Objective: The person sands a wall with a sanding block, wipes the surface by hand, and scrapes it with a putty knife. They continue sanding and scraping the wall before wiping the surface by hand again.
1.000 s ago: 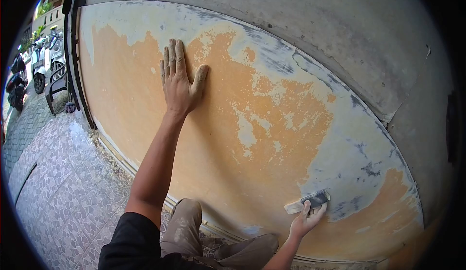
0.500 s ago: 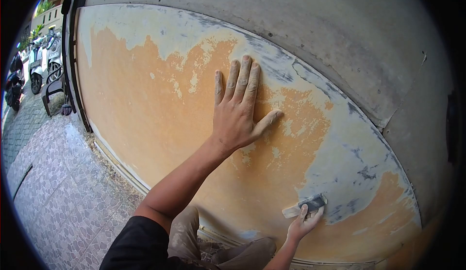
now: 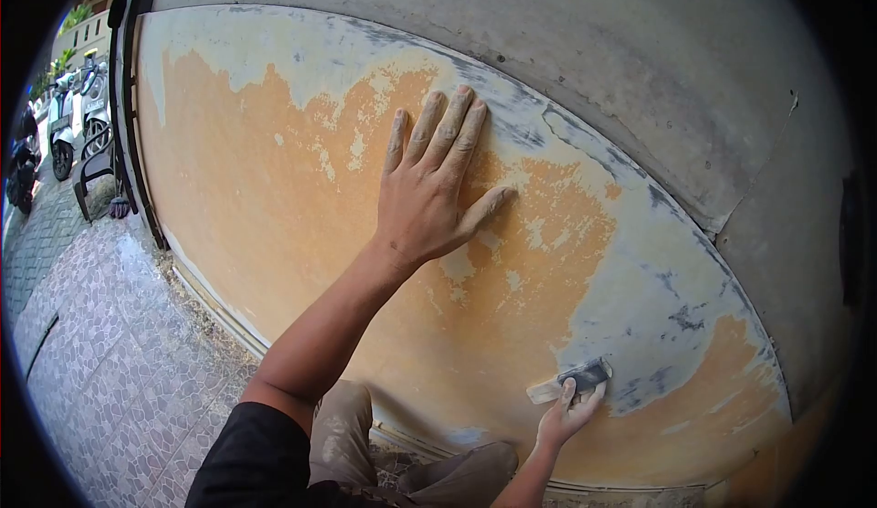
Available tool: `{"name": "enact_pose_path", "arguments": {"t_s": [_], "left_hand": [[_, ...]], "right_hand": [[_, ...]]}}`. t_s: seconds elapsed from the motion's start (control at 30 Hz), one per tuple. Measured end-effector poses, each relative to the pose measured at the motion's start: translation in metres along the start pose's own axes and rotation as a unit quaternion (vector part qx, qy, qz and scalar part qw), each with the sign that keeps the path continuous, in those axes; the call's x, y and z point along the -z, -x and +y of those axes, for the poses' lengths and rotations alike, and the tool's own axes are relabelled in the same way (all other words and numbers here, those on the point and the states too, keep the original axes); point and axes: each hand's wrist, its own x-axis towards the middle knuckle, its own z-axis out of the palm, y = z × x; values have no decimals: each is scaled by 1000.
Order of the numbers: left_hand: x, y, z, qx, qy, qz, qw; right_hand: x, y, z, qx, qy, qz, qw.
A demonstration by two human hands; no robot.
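My left hand point(image 3: 429, 184) lies flat on the orange and whitish panel point(image 3: 301, 206), fingers spread and dusted with pale powder, near the panel's curved upper edge. Lower right, my right hand point(image 3: 568, 412) grips a dark sanding block point(image 3: 586, 375) against the panel, thumb on top. A pale strip point(image 3: 544, 392) sticks out at the block's left end. Pale filler and grey scuffed patches surround the block.
A grey wall point(image 3: 639, 42) rises above the panel. To the left are a tiled floor point(image 3: 119, 343), a dark chair point(image 3: 96, 170), a small brush point(image 3: 119, 206) and parked scooters point(image 3: 62, 129). My dusty trousered legs point(image 3: 343, 430) are below.
My left hand has moved slightly up and left over the panel, its fingers tilting a little. My right hand and the block have shifted slightly left in view.
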Motion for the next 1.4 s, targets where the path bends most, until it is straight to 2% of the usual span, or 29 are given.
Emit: {"name": "enact_pose_path", "arguments": {"t_s": [0.1, 0.33, 0.4, 0.57, 0.6, 0.67, 0.7, 0.73, 0.77, 0.8, 0.87, 0.9, 0.93, 0.97, 1.0, 1.03, 1.07, 1.17, 1.2, 1.27, 1.33, 1.4], "left_hand": [[-3, 0, 4, 6, 6, 18, 1000], [-2, 28, 2, -18, 1, -14, 1000], [-1, 35, -2, -28, 2, -23, 999], [9, 34, -18, -87, 1, -13, 996], [11, 30, -22, -107, 5, -5, 994], [16, 18, -32, -137, 6, 24, 990], [19, 10, -38, -135, 6, 31, 990], [20, 1, -40, -134, 7, 38, 990], [26, -12, -35, -117, 17, 54, 992], [29, -24, -41, -98, 19, 52, 994], [33, -52, -50, -33, 51, 77, 995], [37, -65, -55, -2, 75, 70, 995], [41, -80, -62, 29, 98, 64, 993], [35, -91, -82, 67, 93, 43, 992], [34, -95, -93, 64, 91, 47, 993], [34, -99, -102, 59, 35, 39, 997], [31, -101, -110, 56, -23, 29, 998], [27, -92, -129, -11, -32, 68, 997], [28, -89, -137, -46, -38, 79, 995], [32, -88, -127, -72, -44, 114, 990], [34, -89, -120, -35, -44, 95, 994], [27, -90, -121, -53, -49, 130, 989]], "right_hand": [[-2, 1, 5, 12, -24, -4, 1000], [-22, 33, 27, 6, -55, 52, 997], [-30, 67, 56, 141, 124, 67, 980], [-49, 185, 106, 52, 135, -184, 972], [-46, 209, 115, 22, 162, -246, 955], [-37, 258, 142, -100, 224, -356, 902], [-30, 283, 157, -102, 219, -357, 902], [-26, 306, 172, -166, 248, -402, 866], [-27, 317, 178, -227, 275, -444, 822], [-27, 317, 174, -228, 268, -447, 823], [-30, 308, 166, -275, 249, -548, 749], [-31, 309, 172, -310, 274, -556, 721], [-31, 312, 176, -307, 272, -556, 723], [-30, 327, 200, -417, 196, -530, 712], [-34, 334, 216, -518, 116, -495, 688], [-39, 338, 208, -516, 215, -458, 692], [-37, 334, 200, -519, 206, -498, 663], [-48, 370, 236, -502, 227, -609, 570], [-45, 387, 250, -498, 226, -612, 572], [-43, 405, 271, -518, 160, -683, 490], [-61, 380, 259, -510, 164, -687, 490], [-84, 360, 255, -502, 168, -692, 491]]}}
